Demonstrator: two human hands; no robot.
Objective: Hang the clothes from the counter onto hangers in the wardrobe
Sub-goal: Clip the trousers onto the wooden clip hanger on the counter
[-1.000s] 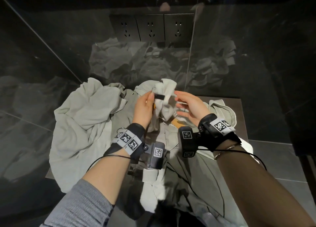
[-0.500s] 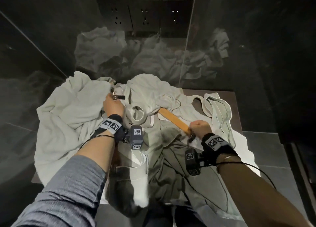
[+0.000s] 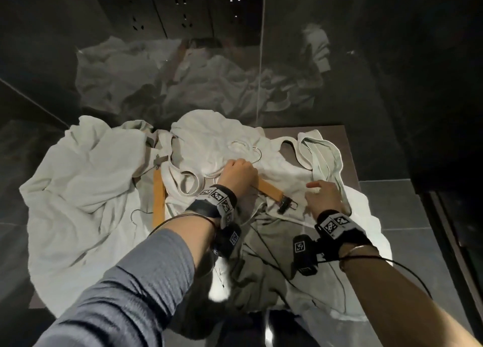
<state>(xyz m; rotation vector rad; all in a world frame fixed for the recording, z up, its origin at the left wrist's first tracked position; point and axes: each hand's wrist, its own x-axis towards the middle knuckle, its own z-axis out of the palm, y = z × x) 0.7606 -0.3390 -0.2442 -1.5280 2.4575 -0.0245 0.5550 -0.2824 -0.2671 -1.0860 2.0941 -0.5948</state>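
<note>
Pale grey-white clothes (image 3: 86,205) lie heaped over most of the dark counter (image 3: 337,135), spilling past its left and near edges; only the far right corner shows bare. From the one head view, nothing is on a hanger properly yet and no wardrobe is in sight, so I judge the task to be at an early stage.

My left hand (image 3: 239,172) is curled down near the counter's middle, fingers closed on the wooden clip hanger (image 3: 271,193) and the fabric bunched over it; its metal hook (image 3: 257,152) pokes out just beyond my knuckles. A second wooden hanger (image 3: 159,203) lies half buried toward the left.

My right hand (image 3: 322,196) rests flat, fingers loosely apart, on a strappy top (image 3: 320,150) toward the right edge, gripping nothing.

What is left, I think: clip a garment on, carry it off, then repeat for the heap.
</note>
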